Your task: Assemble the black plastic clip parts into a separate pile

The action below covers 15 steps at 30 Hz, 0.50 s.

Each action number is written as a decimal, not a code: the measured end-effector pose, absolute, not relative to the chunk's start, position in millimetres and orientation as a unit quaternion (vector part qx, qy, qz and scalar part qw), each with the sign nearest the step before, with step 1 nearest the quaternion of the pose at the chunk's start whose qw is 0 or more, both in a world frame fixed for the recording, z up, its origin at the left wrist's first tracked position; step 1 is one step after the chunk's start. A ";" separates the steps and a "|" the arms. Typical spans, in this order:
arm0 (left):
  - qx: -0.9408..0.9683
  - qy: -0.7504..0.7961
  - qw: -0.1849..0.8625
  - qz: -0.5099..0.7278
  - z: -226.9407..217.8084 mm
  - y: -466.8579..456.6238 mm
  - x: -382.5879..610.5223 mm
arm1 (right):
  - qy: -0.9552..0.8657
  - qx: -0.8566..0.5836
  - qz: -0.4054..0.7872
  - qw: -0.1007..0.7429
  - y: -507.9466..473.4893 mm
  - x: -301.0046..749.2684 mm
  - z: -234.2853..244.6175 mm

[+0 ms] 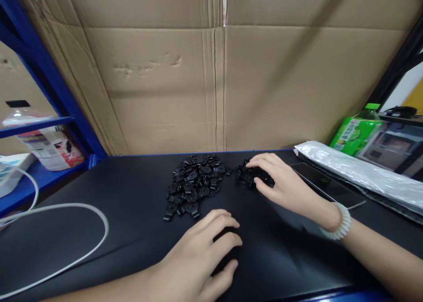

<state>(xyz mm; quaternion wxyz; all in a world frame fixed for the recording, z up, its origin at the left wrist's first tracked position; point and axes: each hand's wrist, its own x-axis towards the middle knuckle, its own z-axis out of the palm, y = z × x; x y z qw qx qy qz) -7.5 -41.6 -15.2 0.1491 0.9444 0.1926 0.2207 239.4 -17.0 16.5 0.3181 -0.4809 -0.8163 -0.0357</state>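
Observation:
A heap of small black plastic parts [194, 178], round with short tabs, lies on the black tabletop. To its right is a smaller pile of black pieces [246, 175], partly covered by my right hand [280, 176]. That hand's thumb and fingers are apart around the pile's right side, touching or just over it. A pale beaded bracelet [340, 222] circles the right wrist. My left hand [211, 247] rests nearer to me, in front of the heap, its fingers curved and apart. Nothing shows between them, though the space under the palm is hidden.
A white cable [102, 218] loops over the table's left side. At right lie a dark flat phone-like slab [325, 185] and a silvery wrapped package [360, 169], with a green bottle [357, 130] behind. Cardboard [158, 86] walls the back; a blue frame [62, 86] stands left.

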 end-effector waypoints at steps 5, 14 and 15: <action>0.942 0.273 0.054 0.190 -28.5 -47.2 -13.6 | -0.851 -0.442 0.065 0.275 -35.7 212.3 15.0; 0.951 0.251 0.051 0.174 -35.7 -53.1 -16.6 | -0.859 -0.433 0.094 0.257 -37.6 208.2 10.6; 0.953 0.232 0.070 0.181 -33.2 -53.2 -15.2 | -0.857 -0.434 0.096 0.260 -38.0 208.9 10.4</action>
